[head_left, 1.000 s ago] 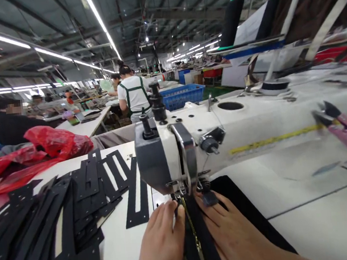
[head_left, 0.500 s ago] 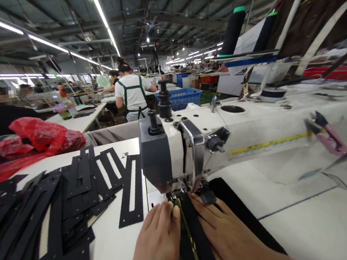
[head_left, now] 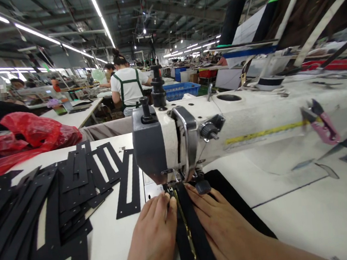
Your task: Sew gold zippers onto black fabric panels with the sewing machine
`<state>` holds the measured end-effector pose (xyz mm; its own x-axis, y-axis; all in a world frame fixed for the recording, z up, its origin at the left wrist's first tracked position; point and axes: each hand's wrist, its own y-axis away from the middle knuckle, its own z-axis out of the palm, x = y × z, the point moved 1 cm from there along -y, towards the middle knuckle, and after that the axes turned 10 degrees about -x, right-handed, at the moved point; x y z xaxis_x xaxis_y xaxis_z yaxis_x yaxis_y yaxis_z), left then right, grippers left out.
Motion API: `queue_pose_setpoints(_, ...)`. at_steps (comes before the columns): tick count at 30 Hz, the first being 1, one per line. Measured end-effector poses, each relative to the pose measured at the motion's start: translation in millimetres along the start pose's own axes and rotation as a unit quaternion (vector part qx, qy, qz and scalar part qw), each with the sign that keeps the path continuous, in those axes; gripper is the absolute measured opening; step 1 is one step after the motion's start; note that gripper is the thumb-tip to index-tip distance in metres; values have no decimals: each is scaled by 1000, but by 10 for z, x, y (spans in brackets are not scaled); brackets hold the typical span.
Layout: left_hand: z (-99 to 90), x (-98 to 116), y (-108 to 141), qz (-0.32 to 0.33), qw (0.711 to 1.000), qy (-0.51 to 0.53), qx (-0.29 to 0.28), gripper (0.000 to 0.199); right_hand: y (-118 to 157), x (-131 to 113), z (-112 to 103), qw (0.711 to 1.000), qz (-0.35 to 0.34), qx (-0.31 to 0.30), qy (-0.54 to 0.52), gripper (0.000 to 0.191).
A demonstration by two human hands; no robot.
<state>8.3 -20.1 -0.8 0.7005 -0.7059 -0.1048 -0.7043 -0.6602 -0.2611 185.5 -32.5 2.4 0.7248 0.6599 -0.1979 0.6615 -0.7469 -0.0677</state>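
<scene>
A zipper [head_left: 186,228] with gold-coloured teeth and black tape runs from the bottom of the view up to the needle area of a white and grey sewing machine [head_left: 150,149]. My left hand [head_left: 154,227] is at the zipper's left edge, fingers together and bent, thumb against the tape close to the presser foot. On the other side, my right hand [head_left: 220,224] lies flat with stretched fingers, pressing on the black tape. A black panel [head_left: 230,198] extends from beneath my right hand. The machine head hides the needle, and the fingertips are partly hidden.
Black frame-shaped pieces with slots [head_left: 45,209] lie heaped on the left of the table, one piece [head_left: 126,188] close to the machine. Behind them is red plastic [head_left: 37,130]. Pink-handled snips [head_left: 323,126] rest against the machine arm. A person in a green-strapped apron [head_left: 128,83] works ahead.
The view has shifted slightly, so the machine and table appear a little higher and further left. Both hands keep nearly the same place beside the zipper.
</scene>
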Motion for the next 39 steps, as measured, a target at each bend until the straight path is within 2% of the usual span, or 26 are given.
queue_pose_setpoints(7, 19, -3, -7, 0, 1000, 5, -6, 40, -23, 20, -8, 999, 4, -28, -26, 51)
queue_pose_setpoints(11, 16, -11, -3, 4, 1000, -12, 12, 40, -24, 22, -21, 999, -6, -15, -30, 51)
queue_pose_setpoints(15, 11, -4, 5, 8, 1000, -26, -1, 40, -20, 30, -24, 999, -8, -14, -29, 50)
queue_pose_setpoints(22, 111, 24, 17, -23, 999, -4, 31, 40, -9, 22, -19, 999, 1, -17, -27, 49)
queue_pose_setpoints(30, -54, 37, -59, -16, 999, 3, -33, 31, -15, 19, 38, 1000, -6, 6, -6, 48)
queue_pose_setpoints(39, -7, -28, -41, -22, 999, 23, -14, 28, -41, -20, 2, 1000, -3, 24, -3, 45)
